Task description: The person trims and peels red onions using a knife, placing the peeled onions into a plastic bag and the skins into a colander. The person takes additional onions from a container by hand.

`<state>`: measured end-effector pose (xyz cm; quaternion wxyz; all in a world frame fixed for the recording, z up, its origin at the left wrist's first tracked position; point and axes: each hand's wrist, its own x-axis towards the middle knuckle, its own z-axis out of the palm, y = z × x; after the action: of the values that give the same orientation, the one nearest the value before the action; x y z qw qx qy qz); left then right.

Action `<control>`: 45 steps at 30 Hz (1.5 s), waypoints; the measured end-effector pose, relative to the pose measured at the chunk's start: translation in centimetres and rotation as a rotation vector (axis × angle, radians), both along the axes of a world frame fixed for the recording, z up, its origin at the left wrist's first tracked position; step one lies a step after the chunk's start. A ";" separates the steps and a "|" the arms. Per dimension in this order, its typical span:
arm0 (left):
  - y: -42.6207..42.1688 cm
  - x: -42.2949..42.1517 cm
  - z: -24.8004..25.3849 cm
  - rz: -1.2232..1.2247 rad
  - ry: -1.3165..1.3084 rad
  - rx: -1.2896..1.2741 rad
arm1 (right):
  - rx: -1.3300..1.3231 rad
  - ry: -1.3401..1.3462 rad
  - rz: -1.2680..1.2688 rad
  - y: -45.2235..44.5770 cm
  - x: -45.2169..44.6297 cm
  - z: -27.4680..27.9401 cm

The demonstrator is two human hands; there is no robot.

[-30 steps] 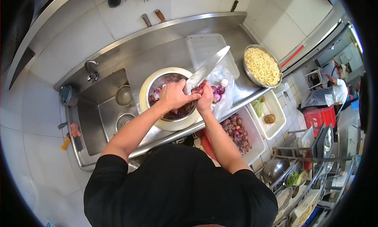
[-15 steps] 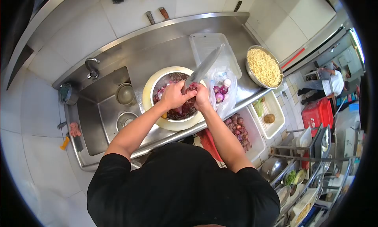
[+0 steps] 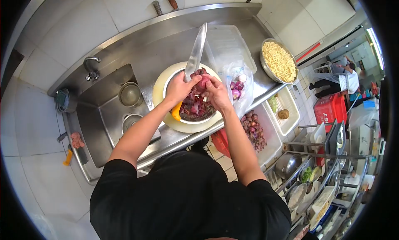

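Observation:
Over a metal colander (image 3: pixel 169 80) of red onion skins (image 3: pixel 194 107), both hands meet at a red onion (image 3: pixel 202 82). My left hand (image 3: pixel 179 89) is closed round a wide-bladed knife (image 3: pixel 197 48), its blade pointing up and away from me; the thumb touches the onion. My right hand (image 3: pixel 218 93) has its fingers wrapped round the onion's right side. The colander sits on a round cream board (image 3: pixel 160 92). An orange-yellow handle (image 3: pixel 176 111) pokes out at the colander's left edge. Just right of my right hand, a clear plastic bag (image 3: pixel 247 94) holds several peeled onions (image 3: pixel 237 86).
A bowl of noodles (image 3: pixel 279 61) stands at the counter's right end, beside a clear plastic lid (image 3: pixel 228 42). The sink (image 3: pixel 97 127) is on the left. Below the counter are a tub of unpeeled onions (image 3: pixel 253 129) and a white basket (image 3: pixel 289 115). A person (image 3: pixel 349 80) stands far right.
The knife blade has swung from pointing up-right to nearly straight up. My hands have spread slightly, so the onion and the skins below show more. The distant person has shifted.

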<state>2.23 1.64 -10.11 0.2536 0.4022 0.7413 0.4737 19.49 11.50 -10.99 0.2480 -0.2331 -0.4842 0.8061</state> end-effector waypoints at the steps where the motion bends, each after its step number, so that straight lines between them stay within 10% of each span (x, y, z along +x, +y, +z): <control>1: 0.2 0.3 0.2 0.021 0.015 0.005 | 0.089 -0.082 -0.031 0.4 -0.3 -0.1; 6: -0.4 1.8 -0.7 -0.014 0.184 -0.075 | 0.337 -0.357 -0.353 0.3 -0.8 -2.6; 11: -3.5 3.7 3.3 -0.184 0.057 -0.048 | -0.085 -0.171 -0.426 0.4 -1.0 -2.3; 23: -2.5 -2.7 1.9 -0.099 0.668 -0.233 | -0.326 0.308 -0.135 1.4 3.6 1.4; 28: -1.2 -1.2 4.3 -0.245 0.421 -0.203 | -0.349 0.469 0.084 0.4 3.2 1.6; 45: -0.4 1.6 6.3 -0.260 0.580 0.018 | -0.332 0.057 -0.112 -2.6 -0.2 2.7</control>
<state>3.84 1.28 -3.78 0.0867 0.6139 0.7210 0.3094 19.33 8.94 -8.32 0.2644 -0.2745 -0.3232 0.8662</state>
